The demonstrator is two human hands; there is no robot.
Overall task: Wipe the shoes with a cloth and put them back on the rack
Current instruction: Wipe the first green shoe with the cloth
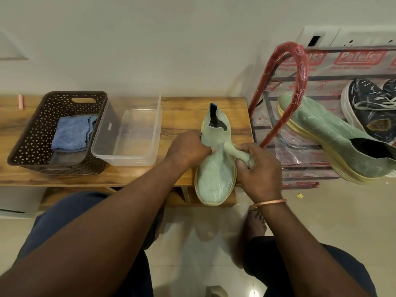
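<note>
Left hand (188,147) on green shoe (214,179)

A home interior is indicated. A shoe rack (303,69) in printed plastic wrapping, loaded with shoes (321,133), is seen to the right of the right hand (259,168). A low wooden bench (184,112) is located beneath and beyond the left hand (188,146), with a perforated basket (32,133) further left. A painted wall (171,50), a socket plate (364,38) and a tiled floor (321,221) are shown.
</note>
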